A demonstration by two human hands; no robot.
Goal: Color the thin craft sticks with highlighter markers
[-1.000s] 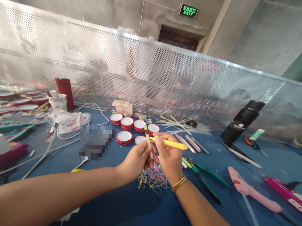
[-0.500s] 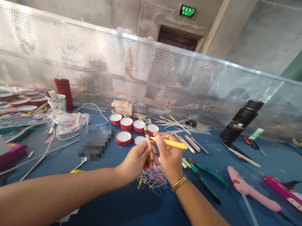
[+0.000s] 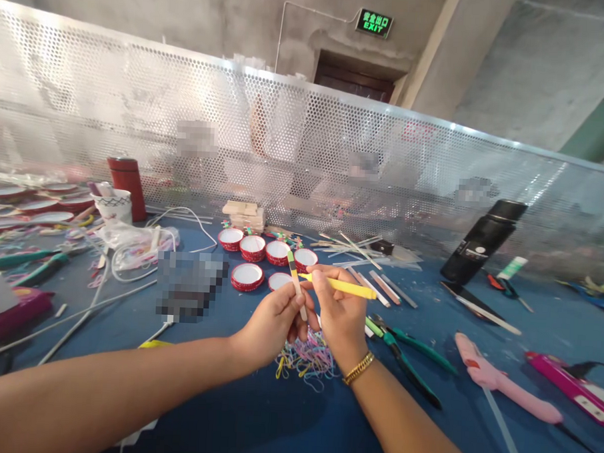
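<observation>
My left hand (image 3: 272, 317) pinches a flat wooden craft stick (image 3: 298, 290), held tilted, with green and yellow colouring on its upper part. In my right hand (image 3: 337, 315) is a yellow marker pen (image 3: 349, 287), its tip pointing left at the stick's coloured part; I cannot tell whether it touches. Below both hands lies a tangle of pastel cords (image 3: 309, 357). Just past them stand several small red round tins (image 3: 247, 276) with white insides, one partly hidden by my left hand.
Green-handled pliers (image 3: 411, 358) and a pink glue gun (image 3: 505, 385) lie to the right. A black bottle (image 3: 481, 241) leans at the back right, a red flask (image 3: 128, 187) stands at the back left. A perforated metal screen (image 3: 295, 146) closes off the far side.
Hands, stick and marker stay almost in the same place. The yellow area on the stick looks slightly different, but the change is too small to be sure.
</observation>
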